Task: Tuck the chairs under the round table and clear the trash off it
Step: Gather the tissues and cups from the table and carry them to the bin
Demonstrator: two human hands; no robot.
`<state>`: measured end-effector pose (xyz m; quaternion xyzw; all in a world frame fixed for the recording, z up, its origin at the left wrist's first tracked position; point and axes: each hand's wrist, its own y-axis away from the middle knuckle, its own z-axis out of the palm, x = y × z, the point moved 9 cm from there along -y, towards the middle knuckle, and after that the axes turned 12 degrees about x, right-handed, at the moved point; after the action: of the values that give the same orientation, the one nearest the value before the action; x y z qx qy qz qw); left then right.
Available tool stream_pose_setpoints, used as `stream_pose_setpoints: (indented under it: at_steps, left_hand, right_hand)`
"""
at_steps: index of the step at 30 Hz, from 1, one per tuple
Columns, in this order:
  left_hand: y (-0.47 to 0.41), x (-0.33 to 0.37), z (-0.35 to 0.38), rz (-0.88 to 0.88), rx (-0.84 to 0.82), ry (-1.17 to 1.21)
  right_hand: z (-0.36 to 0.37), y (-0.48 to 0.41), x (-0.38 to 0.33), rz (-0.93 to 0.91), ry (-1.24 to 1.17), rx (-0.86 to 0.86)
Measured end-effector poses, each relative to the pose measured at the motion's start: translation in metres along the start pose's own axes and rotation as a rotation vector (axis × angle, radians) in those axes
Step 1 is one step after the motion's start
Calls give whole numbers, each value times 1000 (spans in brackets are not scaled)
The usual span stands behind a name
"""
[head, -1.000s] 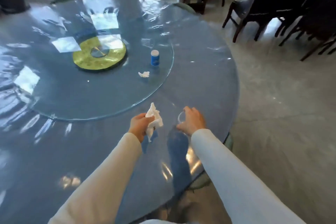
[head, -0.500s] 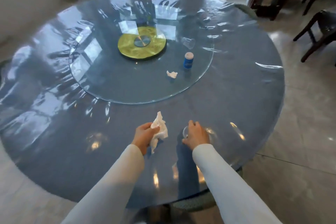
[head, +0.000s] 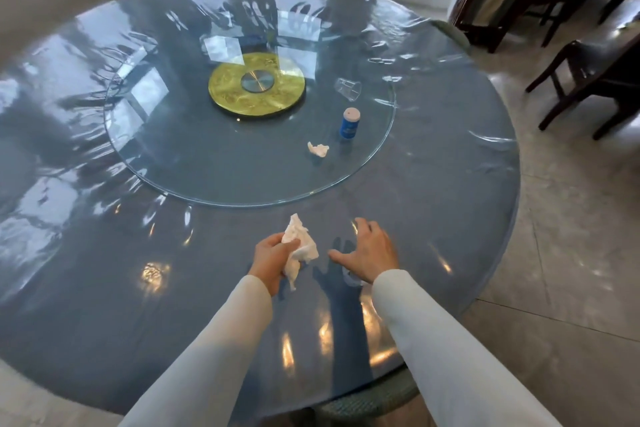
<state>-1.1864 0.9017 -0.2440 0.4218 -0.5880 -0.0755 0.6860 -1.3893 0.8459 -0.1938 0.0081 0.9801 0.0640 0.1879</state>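
While I stand at its near edge, the round table (head: 450,218) fills most of the view, covered in glossy clear film over blue. A glass turntable (head: 173,156) sits on its middle, with a gold disc (head: 225,94) at the centre. A dark wooden chair (head: 588,80) stands on the floor to the right, well apart from the table; a green woven chair (head: 374,399) sits partly under the near edge, below my arms. On the turntable's right part stand a blue bottle (head: 349,123), a clear plastic cup (head: 348,88) lying on its side beyond it, and a small crumpled tissue (head: 318,149) just in front of the bottle. The near band of the table between turntable rim and table edge is bare. My left hand (head: 273,258) has its fingers clamped on a crumpled white tissue (head: 299,246), held above the table. My right hand (head: 370,253) hovers just beside it, fingers spread apart, over something small and pale (head: 350,279) at the wrist that I cannot identify.
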Motion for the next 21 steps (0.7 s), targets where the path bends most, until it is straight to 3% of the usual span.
stream_pose_setpoints:
  at_steps: [10, 16, 21]
  left_hand:
    - [-34, 35, 32, -46, -26, 278]
    - [-66, 49, 41, -33, 136, 351]
    - [-87, 42, 43, -81, 280, 385]
  right_hand:
    - [-23, -143, -35, -114, -17, 13]
    - [12, -227, -62, -269, 6, -70]
    - [41, -278, -81, -367, -33, -21]
